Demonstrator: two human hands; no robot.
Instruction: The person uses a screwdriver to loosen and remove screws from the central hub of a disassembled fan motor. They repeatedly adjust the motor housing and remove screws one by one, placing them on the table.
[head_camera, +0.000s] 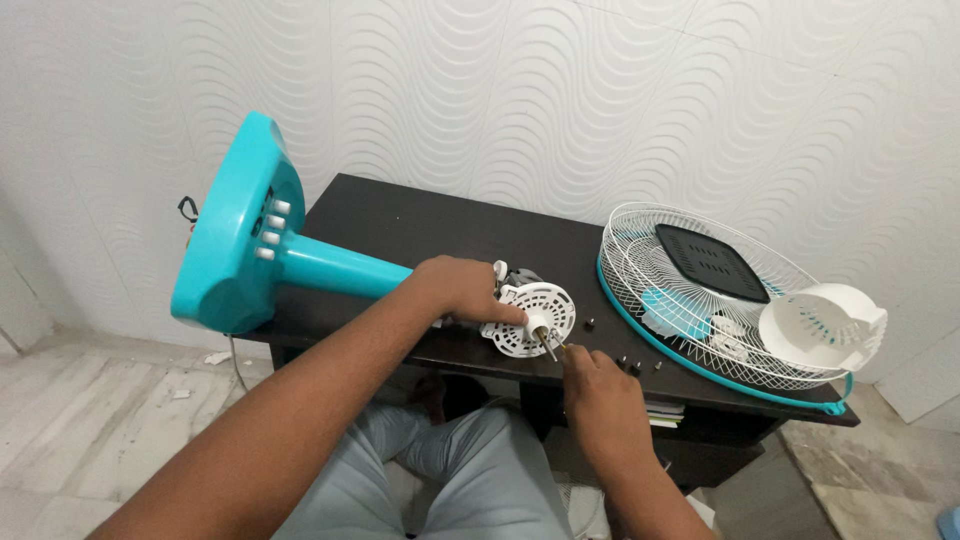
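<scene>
Fan stripped, guard (700, 290) off on bench (420, 225) | left hand (455, 290) clasps motor (530, 315) | right hand (600, 385) pinches shaft (547, 341) (screws (625, 362) loose)

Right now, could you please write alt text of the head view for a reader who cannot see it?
A person's left hand steadies the white round vented motor housing of a turquoise plastic fan stand lying on a dark wooden table, while the right hand touches its metal shaft. White wire fan grilles lie to the right.
</scene>
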